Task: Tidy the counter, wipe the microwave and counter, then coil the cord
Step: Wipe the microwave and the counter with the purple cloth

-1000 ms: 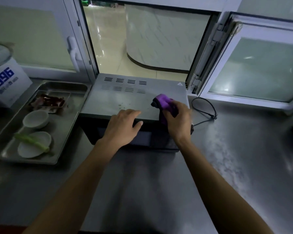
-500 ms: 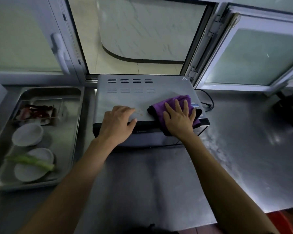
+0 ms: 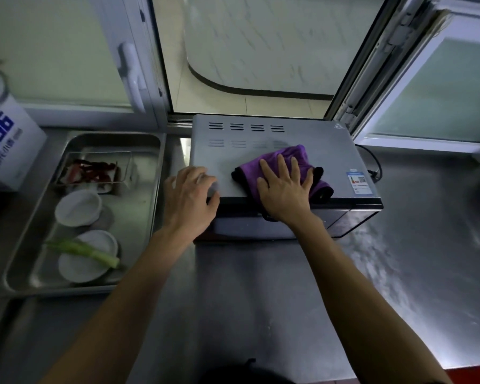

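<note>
Cloth sits flat on microwave top near front edge, right hand pressing it with fingers spread, left hand bracing front-left corner; best to keep pressure even and overlap strokes toward the vents.

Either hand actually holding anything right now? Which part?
Nothing gripped. Right hand presses flat, fingers spread, on the middle of the purple cloth atop the microwave. Left hand rests on the microwave's front-left top edge.
</note>
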`<state>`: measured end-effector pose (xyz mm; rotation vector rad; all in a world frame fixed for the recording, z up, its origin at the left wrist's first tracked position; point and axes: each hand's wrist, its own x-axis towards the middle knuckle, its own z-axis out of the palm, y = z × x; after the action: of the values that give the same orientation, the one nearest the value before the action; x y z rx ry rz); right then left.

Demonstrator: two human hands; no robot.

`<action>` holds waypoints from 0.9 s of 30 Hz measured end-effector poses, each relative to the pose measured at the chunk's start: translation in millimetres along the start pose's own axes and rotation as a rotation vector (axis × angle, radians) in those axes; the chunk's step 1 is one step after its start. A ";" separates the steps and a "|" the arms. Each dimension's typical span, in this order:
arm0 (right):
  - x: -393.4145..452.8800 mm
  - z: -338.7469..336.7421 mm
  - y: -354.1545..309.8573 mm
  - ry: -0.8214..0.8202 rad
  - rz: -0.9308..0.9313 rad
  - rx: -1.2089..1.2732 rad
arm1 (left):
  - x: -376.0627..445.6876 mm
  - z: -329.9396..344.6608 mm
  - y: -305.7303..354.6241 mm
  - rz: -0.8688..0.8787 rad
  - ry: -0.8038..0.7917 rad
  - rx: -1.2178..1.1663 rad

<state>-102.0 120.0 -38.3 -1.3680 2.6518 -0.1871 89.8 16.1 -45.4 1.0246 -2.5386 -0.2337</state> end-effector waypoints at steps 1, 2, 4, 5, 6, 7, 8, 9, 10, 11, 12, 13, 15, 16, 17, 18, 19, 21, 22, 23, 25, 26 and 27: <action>1.6 1.1 -6.9 -0.003 -0.017 -0.006 | -2.3 -1.1 -3.6 -0.003 0.008 -0.003; 3.1 2.2 -14.5 -0.006 -0.032 -0.012 | -4.5 -2.1 -7.3 -0.003 0.016 -0.004; 5.9 4.3 -31.1 -0.013 -0.065 -0.017 | -7.4 -3.3 -16.1 -0.021 0.034 -0.015; 7.2 5.3 -39.7 -0.018 -0.080 -0.017 | -8.6 -3.9 -20.5 -0.041 0.038 -0.021; 9.1 6.7 -48.3 -0.025 -0.094 -0.015 | -9.7 -4.4 -24.9 -0.062 0.039 -0.023; 11.3 7.9 -56.5 -0.032 -0.106 -0.009 | -10.6 -4.7 -28.9 -0.077 0.036 -0.022; 13.8 9.0 -64.1 -0.038 -0.118 -0.001 | -11.6 -4.7 -32.3 -0.086 0.027 -0.022; 16.9 9.7 -71.4 -0.044 -0.129 0.008 | -12.5 -4.8 -35.0 -0.093 0.016 -0.024; 20.5 9.8 -78.5 -0.051 -0.138 0.017 | -13.1 -4.5 -37.3 -0.099 0.007 -0.027; 24.2 9.3 -84.8 -0.060 -0.148 0.026 | -13.8 -4.8 -38.5 -0.107 0.002 -0.032; 27.2 8.8 -90.6 -0.068 -0.157 0.032 | -14.7 -5.3 -39.2 -0.112 0.001 -0.041; 29.7 8.6 -95.2 -0.075 -0.166 0.034 | -15.3 -5.8 -39.5 -0.115 0.002 -0.053; 31.7 9.6 -99.1 -0.077 -0.177 0.029 | -16.6 -7.7 -38.4 -0.116 0.002 -0.078; 31.0 10.1 -98.2 -0.072 -0.177 0.027 | -16.8 -8.6 -37.4 -0.114 0.003 -0.089; 29.3 10.5 -94.9 -0.061 -0.173 0.026 | -17.1 -8.8 -35.9 -0.107 0.008 -0.100; 27.6 10.9 -90.5 -0.048 -0.168 0.024 | -16.8 -8.9 -34.1 -0.097 0.022 -0.109; 25.8 10.8 -85.3 -0.041 -0.162 0.022 | -16.1 -8.6 -32.2 -0.084 0.036 -0.116; 22.2 9.2 -73.0 -0.037 -0.141 0.028 | -13.2 -7.0 -26.2 -0.062 0.044 -0.126; 20.7 7.9 -65.8 -0.034 -0.122 0.031 | -11.3 -5.3 -22.1 -0.052 0.045 -0.132; 19.3 6.2 -57.9 -0.032 -0.100 0.030 | -9.0 -3.8 -16.8 -0.040 0.050 -0.135; 17.5 2.5 -39.5 -0.030 -0.058 0.023 | -3.7 0.1 -3.8 -0.010 0.058 -0.131; 16.2 0.3 -29.4 -0.030 -0.040 0.020 | -0.7 2.4 3.6 0.009 0.053 -0.125; 14.6 -1.4 -19.2 -0.029 -0.023 0.018 | 2.1 5.1 11.0 0.030 0.039 -0.116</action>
<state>-95.3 97.0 -34.6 -1.3861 2.6055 -0.1917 79.4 22.6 -46.1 0.9379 -2.4721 -0.3451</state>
